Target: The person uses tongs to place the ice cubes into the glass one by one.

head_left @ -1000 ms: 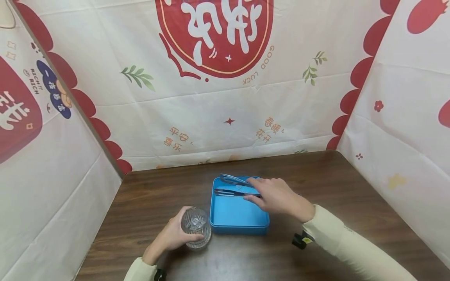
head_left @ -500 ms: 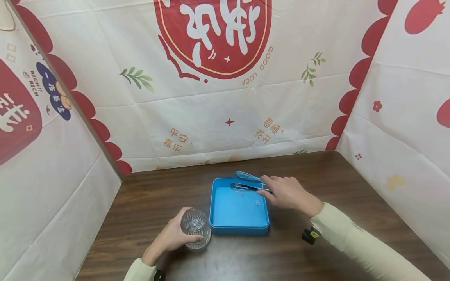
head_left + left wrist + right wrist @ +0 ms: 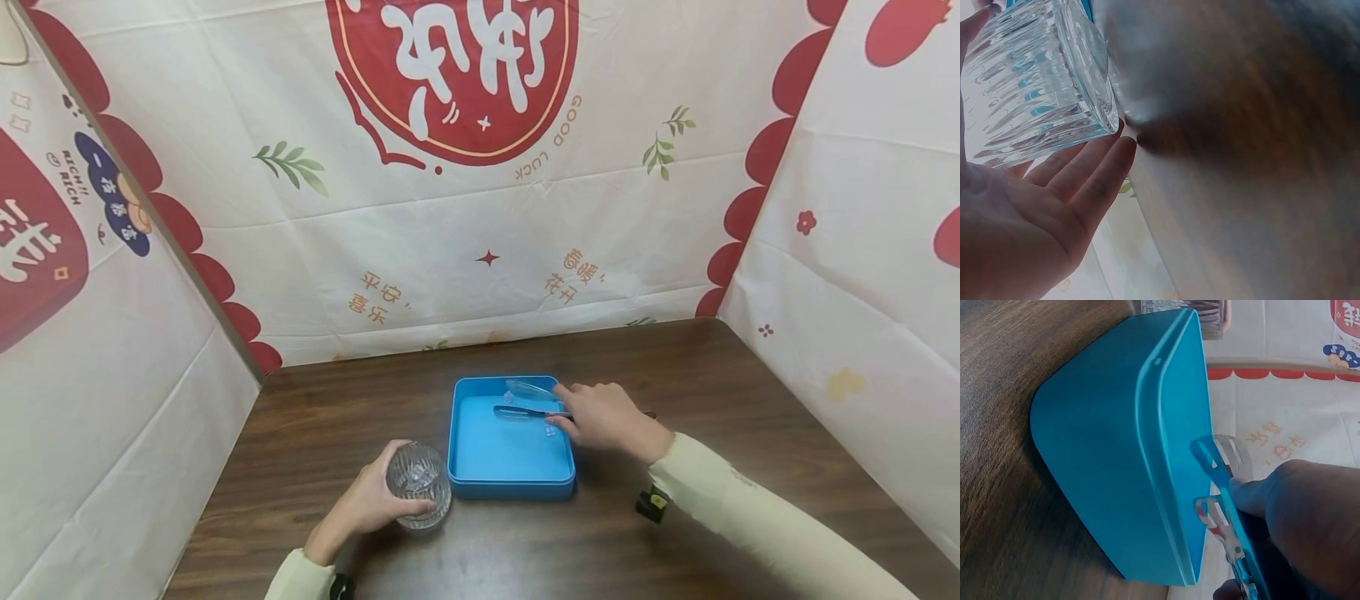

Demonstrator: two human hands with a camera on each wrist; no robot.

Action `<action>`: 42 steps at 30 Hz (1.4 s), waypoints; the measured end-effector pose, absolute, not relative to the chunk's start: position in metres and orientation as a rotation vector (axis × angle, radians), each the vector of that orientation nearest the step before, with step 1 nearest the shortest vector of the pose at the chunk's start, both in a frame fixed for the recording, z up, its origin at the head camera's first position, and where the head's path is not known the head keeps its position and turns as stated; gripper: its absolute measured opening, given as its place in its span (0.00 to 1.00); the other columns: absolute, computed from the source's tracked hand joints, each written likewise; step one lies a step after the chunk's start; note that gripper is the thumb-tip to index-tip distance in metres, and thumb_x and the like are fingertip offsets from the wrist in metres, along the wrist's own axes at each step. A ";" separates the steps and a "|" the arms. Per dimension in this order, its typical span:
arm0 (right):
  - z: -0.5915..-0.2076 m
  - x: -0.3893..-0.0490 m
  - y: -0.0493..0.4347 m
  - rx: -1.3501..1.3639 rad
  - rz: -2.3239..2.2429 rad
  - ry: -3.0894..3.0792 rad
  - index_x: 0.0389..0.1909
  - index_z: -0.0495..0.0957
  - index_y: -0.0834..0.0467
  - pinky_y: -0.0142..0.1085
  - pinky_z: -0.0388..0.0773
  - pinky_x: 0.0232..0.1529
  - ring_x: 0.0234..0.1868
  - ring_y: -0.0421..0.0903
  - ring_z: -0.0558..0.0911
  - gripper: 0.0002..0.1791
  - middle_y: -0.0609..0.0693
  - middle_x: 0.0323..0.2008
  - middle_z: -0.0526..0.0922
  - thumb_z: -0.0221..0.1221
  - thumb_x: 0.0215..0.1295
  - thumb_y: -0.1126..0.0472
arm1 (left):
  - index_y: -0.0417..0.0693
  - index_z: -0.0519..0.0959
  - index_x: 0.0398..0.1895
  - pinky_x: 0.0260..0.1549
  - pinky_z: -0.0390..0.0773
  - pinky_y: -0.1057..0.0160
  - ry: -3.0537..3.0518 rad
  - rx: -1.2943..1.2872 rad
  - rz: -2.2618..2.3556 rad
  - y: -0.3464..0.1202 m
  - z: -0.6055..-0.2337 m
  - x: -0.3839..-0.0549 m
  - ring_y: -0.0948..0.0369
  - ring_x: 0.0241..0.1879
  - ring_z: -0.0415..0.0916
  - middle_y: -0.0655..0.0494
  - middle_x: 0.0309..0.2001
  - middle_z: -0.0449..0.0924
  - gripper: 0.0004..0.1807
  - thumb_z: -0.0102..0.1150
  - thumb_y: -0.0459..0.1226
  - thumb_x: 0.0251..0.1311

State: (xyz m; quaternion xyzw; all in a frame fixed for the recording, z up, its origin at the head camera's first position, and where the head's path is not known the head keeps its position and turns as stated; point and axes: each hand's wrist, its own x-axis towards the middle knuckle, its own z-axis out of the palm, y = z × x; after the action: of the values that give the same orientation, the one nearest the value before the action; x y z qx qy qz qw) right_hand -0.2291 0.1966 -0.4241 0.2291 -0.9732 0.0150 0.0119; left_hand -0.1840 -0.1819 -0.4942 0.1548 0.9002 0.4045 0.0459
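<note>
My left hand (image 3: 369, 500) grips a clear ribbed glass (image 3: 420, 492), fingers round one side and thumb across the other. Clear pieces show inside the glass. In the left wrist view the glass (image 3: 1035, 94) looms large, with straighter fingertips (image 3: 1116, 156) beside its base. My right hand (image 3: 603, 423) holds serving tongs (image 3: 528, 412) over a blue square box (image 3: 510, 492). The tongs' two slotted ends are spread apart with nothing between them. Small clear cube-like pieces (image 3: 550, 431) lie on the box floor near the tongs. Seen from the right wrist, the tongs (image 3: 1229, 519) reach past the box's rim.
Both things stand on a dark wooden table (image 3: 337, 400), the glass just left of the box. White printed cloth (image 3: 450, 233) hangs behind and on both sides, meeting the table's far edge.
The right hand and tongs have shifted right, then come back slightly toward the near side. Clear pieces that were covered by the tongs now show. The left hand stays on the glass.
</note>
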 end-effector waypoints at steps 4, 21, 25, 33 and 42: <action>-0.428 -0.232 0.191 0.682 0.009 -3.050 0.64 0.73 0.59 0.41 0.82 0.32 0.42 0.56 0.85 0.33 0.60 0.52 0.83 0.58 0.67 0.40 | 0.54 0.66 0.61 0.40 0.78 0.56 2.745 0.469 1.242 -0.182 -0.494 -0.184 0.59 0.40 0.78 0.52 0.45 0.80 0.48 0.82 0.55 0.35; -0.443 -0.238 0.171 0.635 0.010 -3.116 0.60 0.76 0.58 0.32 0.73 0.19 0.18 0.44 0.74 0.27 0.58 0.42 0.86 0.59 0.68 0.44 | 0.54 0.67 0.62 0.41 0.78 0.56 2.754 0.464 1.226 -0.182 -0.495 -0.186 0.59 0.41 0.78 0.52 0.45 0.80 0.49 0.81 0.55 0.35; -0.444 -0.238 0.169 0.636 0.054 -3.103 0.56 0.78 0.59 0.34 0.73 0.19 0.17 0.44 0.73 0.24 0.56 0.34 0.85 0.60 0.68 0.46 | 0.54 0.66 0.62 0.41 0.78 0.56 2.751 0.466 1.230 -0.183 -0.495 -0.185 0.59 0.41 0.78 0.52 0.45 0.80 0.49 0.81 0.55 0.35; -0.443 -0.237 0.169 0.638 0.079 -3.092 0.51 0.80 0.59 0.33 0.75 0.21 0.19 0.44 0.74 0.21 0.53 0.29 0.83 0.61 0.67 0.47 | 0.55 0.67 0.61 0.40 0.78 0.56 2.759 0.462 1.232 -0.183 -0.497 -0.185 0.59 0.40 0.78 0.52 0.45 0.81 0.48 0.81 0.55 0.35; -0.444 -0.238 0.169 0.633 0.099 -3.103 0.50 0.80 0.59 0.33 0.75 0.21 0.19 0.43 0.74 0.20 0.52 0.28 0.82 0.61 0.67 0.48 | 0.54 0.66 0.62 0.40 0.78 0.56 2.752 0.455 1.228 -0.183 -0.496 -0.185 0.59 0.40 0.78 0.51 0.45 0.80 0.49 0.81 0.55 0.35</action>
State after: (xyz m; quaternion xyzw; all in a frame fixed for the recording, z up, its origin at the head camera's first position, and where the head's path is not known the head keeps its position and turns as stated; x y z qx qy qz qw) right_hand -0.2375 0.1691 -0.4439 0.1999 -0.9792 0.0313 -0.0132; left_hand -0.1851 -0.1828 -0.4963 0.1492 0.9020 0.4024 0.0470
